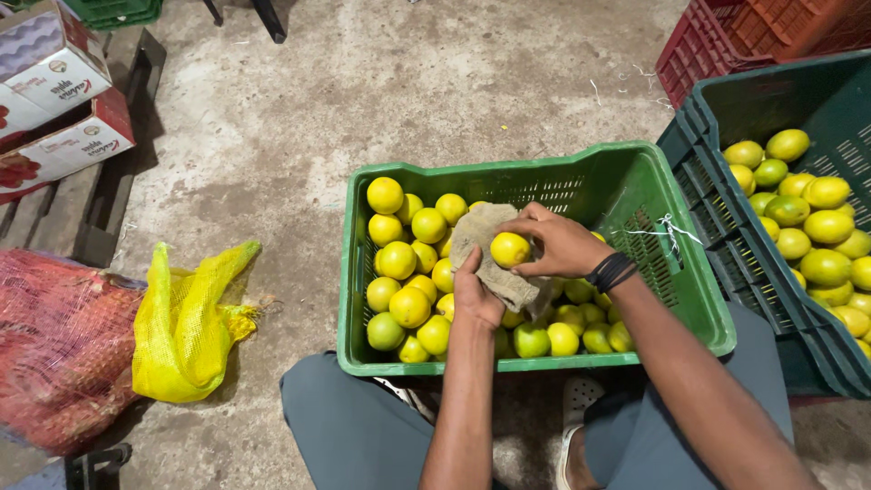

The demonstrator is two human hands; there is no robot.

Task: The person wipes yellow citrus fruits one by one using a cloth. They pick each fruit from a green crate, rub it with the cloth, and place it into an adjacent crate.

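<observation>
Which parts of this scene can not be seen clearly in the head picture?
- Round yellow fruit: its underside, hidden by the right hand.
- Beige cloth rag: lower part, covered by the left hand.
- Dark green plastic crate: cut off by the right edge.
- Red mesh sack: cut off by the left edge.

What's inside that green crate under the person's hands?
The green crate holds yellow-green citrus fruits. The cloth, left hand and right hand cover whatever lies beneath them.
</observation>
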